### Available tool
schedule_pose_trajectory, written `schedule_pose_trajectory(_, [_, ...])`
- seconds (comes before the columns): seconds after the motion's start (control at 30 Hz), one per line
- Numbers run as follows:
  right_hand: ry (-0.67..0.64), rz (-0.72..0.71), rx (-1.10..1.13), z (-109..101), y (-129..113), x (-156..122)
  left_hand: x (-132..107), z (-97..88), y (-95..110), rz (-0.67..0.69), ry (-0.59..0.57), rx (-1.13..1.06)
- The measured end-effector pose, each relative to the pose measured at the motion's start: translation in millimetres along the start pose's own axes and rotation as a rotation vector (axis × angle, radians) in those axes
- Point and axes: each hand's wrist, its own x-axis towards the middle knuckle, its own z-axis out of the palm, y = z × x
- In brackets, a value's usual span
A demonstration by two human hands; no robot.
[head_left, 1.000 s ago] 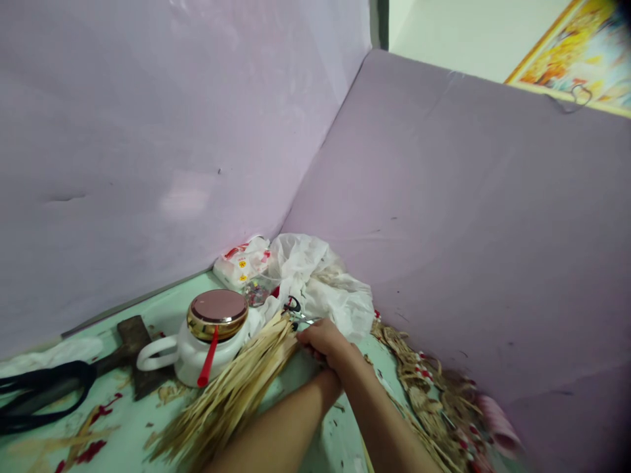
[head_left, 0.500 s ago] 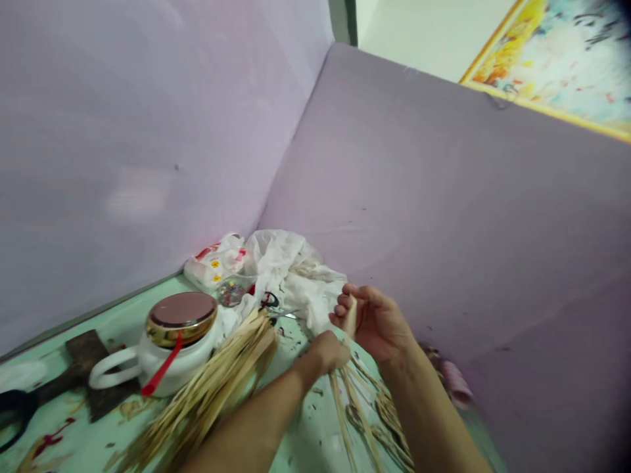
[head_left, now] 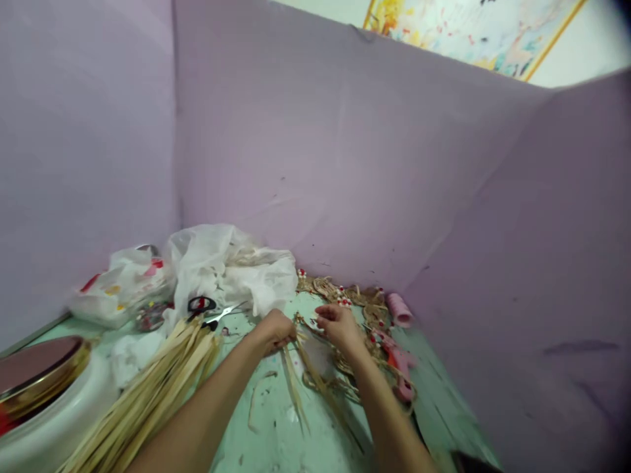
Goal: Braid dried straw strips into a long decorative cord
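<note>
My left hand is closed in a pinch on a few pale straw strips that trail back toward me over the green table. My right hand is just to its right, fingers curled on the far ends of the same strips. A thick bundle of straw strips lies to the left of my left forearm. Beyond my right hand sits a heap of woven straw pieces with red and white beads.
Black-handled scissors lie by a crumpled white plastic bag. A white pot with a gold-rimmed lid stands at the near left. A pink thread spool and pink glue gun lie right. Purple boards wall the table.
The view has swung right. My right hand has come down from its raised position to the table, and both hands now meet on the few strips, further from the big bundle.
</note>
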Motion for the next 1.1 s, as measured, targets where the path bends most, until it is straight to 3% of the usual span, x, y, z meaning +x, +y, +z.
schedule_pose_trajectory(0.13, [-0.034, -0.124, -0.249, 13.2, 6.3, 3.5, -1.2, -2.3, 4.2, -0.042, 0.036, 0.107])
schedule_pose_trajectory(0.27, [-0.096, -0.115, -0.366, 15.1, 5.1, -1.6, -0.8, -1.4, 4.7, -0.027, 0.028, 0.094])
schedule_pose_trajectory(0.5, [-0.211, -0.038, -0.264, 14.3, 9.8, -5.1, 1.0, -0.3, 0.8, 0.023, 0.01, 0.072])
schedule_pose_trajectory(0.63, [-0.191, -0.021, -0.245, 17.2, 12.0, -3.9, 2.6, -1.9, -2.6, 0.039, 0.001, 0.097])
schedule_pose_trajectory(0.77, [-0.197, 0.048, -0.219, 18.6, 12.6, -3.3, 2.8, -1.6, -1.6, -0.027, 0.042, 0.165])
schedule_pose_trajectory(0.9, [-0.191, 0.027, -0.243, 19.2, 7.4, -5.3, 1.4, 1.3, 2.6, -0.071, 0.062, 0.181])
schedule_pose_trajectory(1.1, [-0.178, 0.07, -0.21, 32.1, 7.8, -4.3, 0.9, 1.8, 3.5, -0.072, 0.067, 0.22])
